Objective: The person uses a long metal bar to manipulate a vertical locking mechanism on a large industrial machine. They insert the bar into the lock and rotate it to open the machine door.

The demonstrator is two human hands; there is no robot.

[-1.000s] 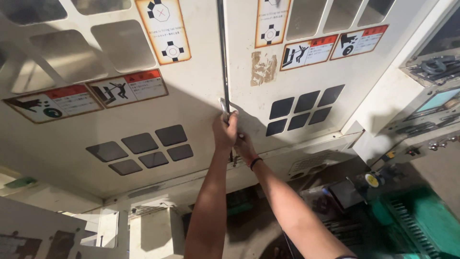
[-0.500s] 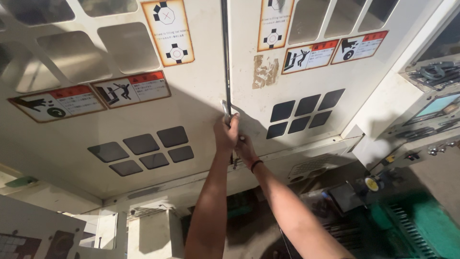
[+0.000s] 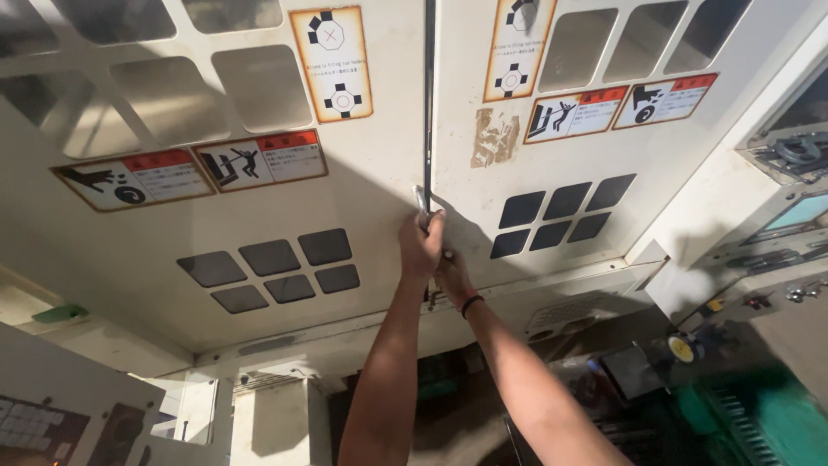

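On slim metal handle [image 3: 420, 200], left hand [image 3: 420, 246]

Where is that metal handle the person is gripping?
The metal handle is at the centre of the head view, on the seam between the two cream doors, just above the left hand, with the right hand below.

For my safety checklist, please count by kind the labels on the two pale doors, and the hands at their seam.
Tall orange-bordered labels: 2
Red-topped warning labels: 4
Torn label remnant: 1
Hands at the seam: 2, left hand closed on a metal handle, right hand below it
Total: 9
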